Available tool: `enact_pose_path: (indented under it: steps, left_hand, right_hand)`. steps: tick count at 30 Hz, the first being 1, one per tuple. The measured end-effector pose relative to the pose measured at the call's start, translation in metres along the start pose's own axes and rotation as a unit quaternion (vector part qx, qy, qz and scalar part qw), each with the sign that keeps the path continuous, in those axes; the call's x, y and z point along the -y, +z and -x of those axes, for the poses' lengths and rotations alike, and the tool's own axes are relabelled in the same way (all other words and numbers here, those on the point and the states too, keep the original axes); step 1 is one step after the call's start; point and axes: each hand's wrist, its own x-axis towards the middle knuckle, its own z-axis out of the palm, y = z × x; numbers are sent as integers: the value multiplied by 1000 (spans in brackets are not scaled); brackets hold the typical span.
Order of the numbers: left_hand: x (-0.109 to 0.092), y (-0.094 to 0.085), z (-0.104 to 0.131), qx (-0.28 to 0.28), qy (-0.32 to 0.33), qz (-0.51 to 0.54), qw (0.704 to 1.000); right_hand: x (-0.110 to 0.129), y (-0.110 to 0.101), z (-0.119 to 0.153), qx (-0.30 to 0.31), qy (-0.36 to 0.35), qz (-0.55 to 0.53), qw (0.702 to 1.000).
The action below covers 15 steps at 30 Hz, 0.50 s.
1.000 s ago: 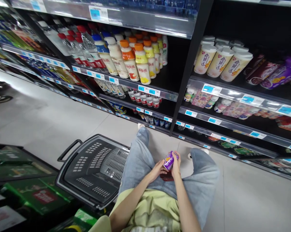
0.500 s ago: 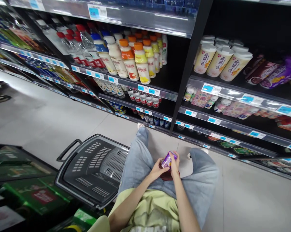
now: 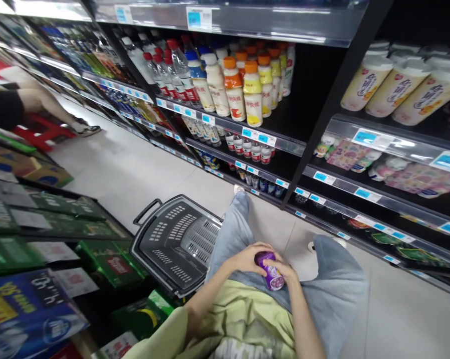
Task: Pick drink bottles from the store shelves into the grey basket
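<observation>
Head view: purple can [image 3: 274, 277] sits between both hands, over the lap, 0 offset to either; neither hand is clearly nearer. Long axis slants, far-left end to near-right end. Left hand [image 3: 252, 258] is curled round the far-left end, right hand [image 3: 285, 269] has fingers across the side. Both grip it. Basket [image 3: 168, 243] is left, beside the left leg [image 3: 230, 232].

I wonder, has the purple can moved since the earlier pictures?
Yes: judged against the shelf, the can has moved farther from it, closer to the shirt.
</observation>
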Motion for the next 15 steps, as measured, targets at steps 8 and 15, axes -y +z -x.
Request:
enact_pose_path:
  steps: [8, 15]
  left_hand:
    - [7, -7, 18, 7, 32, 7, 999]
    - [8, 4, 29, -44, -3, -49, 998]
  right_hand:
    - [4, 13, 3, 51, 4, 38, 998]
    - [-5, 5, -1, 49, -13, 73, 996]
